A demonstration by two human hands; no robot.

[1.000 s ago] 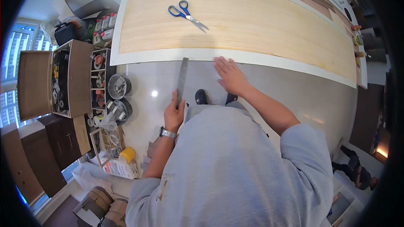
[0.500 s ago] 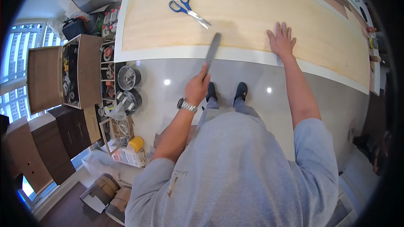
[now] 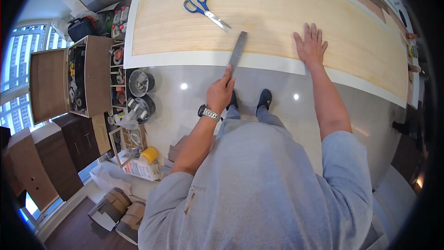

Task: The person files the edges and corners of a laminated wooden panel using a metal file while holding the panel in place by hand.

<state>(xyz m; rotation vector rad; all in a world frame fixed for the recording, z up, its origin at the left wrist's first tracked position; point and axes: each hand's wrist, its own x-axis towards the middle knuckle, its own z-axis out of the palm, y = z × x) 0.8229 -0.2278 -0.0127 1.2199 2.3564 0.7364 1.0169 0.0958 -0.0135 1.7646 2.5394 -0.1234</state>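
Observation:
A flat grey metal tool (image 3: 238, 50), like a file or blade, is gripped at its near end by my left hand (image 3: 220, 93), its far end over the board's front edge. A watch is on that wrist. The pale wooden board (image 3: 171, 30) has a white border. My right hand (image 3: 311, 47) lies flat on it near the front edge, fingers spread, holding nothing. Blue-handled scissors (image 3: 206, 12), blades apart, lie on the board beyond the tool's tip.
Shelves, two buckets (image 3: 141, 82) and an open wooden tool cabinet (image 3: 99, 76) stand at the left. A yellow container (image 3: 149, 155) is lower left. Tools and wood strips line the board's far right side.
My left hand and the metal tool have shifted slightly right, and the tool's broad face shows more. My right hand stays in nearly the same place on the board.

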